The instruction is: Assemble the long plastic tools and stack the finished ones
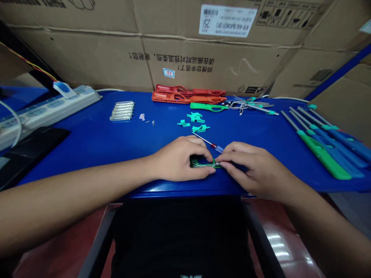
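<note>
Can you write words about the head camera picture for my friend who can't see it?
The left hand and right hand hold a small green plastic part just above a blue table, with a small screwdriver right beyond them. Orange plastic pieces lie farther back, before cardboard boxes.

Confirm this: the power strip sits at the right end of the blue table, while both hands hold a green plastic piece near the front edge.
Wrong on one point: the power strip sits at the left end of the blue table, not the right, as the head view shows. The left hand and right hand do hold the green plastic piece near the front edge.
</note>
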A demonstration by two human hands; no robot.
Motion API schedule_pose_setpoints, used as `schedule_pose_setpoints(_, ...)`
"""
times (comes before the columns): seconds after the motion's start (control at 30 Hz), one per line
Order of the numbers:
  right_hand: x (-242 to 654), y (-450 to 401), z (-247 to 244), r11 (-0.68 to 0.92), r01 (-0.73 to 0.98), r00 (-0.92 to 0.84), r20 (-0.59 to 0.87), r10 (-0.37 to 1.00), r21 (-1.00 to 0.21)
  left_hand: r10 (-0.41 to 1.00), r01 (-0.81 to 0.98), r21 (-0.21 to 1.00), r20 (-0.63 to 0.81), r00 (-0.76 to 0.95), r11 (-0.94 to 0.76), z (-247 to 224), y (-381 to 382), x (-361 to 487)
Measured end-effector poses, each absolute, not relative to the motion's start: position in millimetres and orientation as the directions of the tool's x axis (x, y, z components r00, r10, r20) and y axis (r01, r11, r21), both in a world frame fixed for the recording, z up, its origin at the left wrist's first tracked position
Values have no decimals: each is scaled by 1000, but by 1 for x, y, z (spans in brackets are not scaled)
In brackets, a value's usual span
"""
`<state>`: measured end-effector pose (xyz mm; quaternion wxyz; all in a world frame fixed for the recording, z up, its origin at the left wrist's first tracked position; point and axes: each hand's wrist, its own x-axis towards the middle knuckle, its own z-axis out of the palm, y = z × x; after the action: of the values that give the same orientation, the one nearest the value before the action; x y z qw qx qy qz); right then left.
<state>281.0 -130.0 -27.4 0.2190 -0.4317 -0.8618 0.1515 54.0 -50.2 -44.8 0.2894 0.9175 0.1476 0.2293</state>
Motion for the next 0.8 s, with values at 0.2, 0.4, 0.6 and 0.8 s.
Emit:
schedule_pose_setpoints(0.2,284,-130,-34,565,713,-523,222,823,-415,406,157,601,304,862,-783,-45,-50,54)
schedule_pose_setpoints(0.4,283,-128,-35,552,715,-521,200,830,-429,400,201,554,265,877,-808,-48,-50,54)
schedule_pose_setpoints(0.6,280,-128,-30,553,733,-537,162,828,-396,404,193,564,278,871,-803,-47,-50,54)
schedule_pose_setpoints(0.8,279,-127,-29,551,731,-533,167,829,-403,395,171,565,303,867,-807,-48,-50,53)
